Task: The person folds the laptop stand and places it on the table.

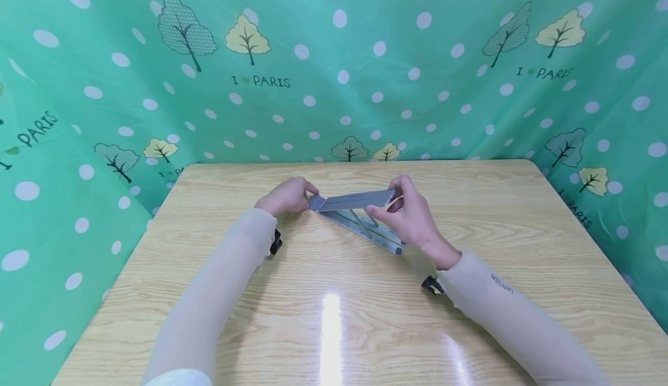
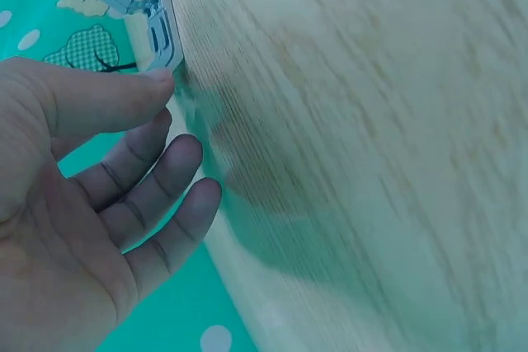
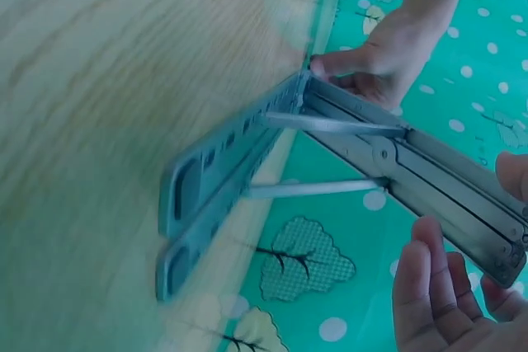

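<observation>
A grey metal folding laptop stand (image 1: 357, 200) stands on the table, with its upper plate tilted up from the slotted base rails (image 3: 219, 162). Two thin support struts (image 3: 330, 124) link the base to the underside of the plate. My left hand (image 1: 289, 196) pinches the hinge end with thumb and index finger, while its other fingers (image 2: 157, 195) curl loosely off the metal. At the raised end, my right hand (image 1: 409, 212) grips the plate's edge between thumb and fingers. Dark pads cover the free ends of the rails, which point towards the right front.
The wood-grain table (image 1: 250, 328) stretches to both sides and towards me. Behind it and along its sides hangs a green dotted curtain (image 1: 313, 50) with printed trees. Each wrist bears a small black device (image 1: 432, 285) at its sleeve.
</observation>
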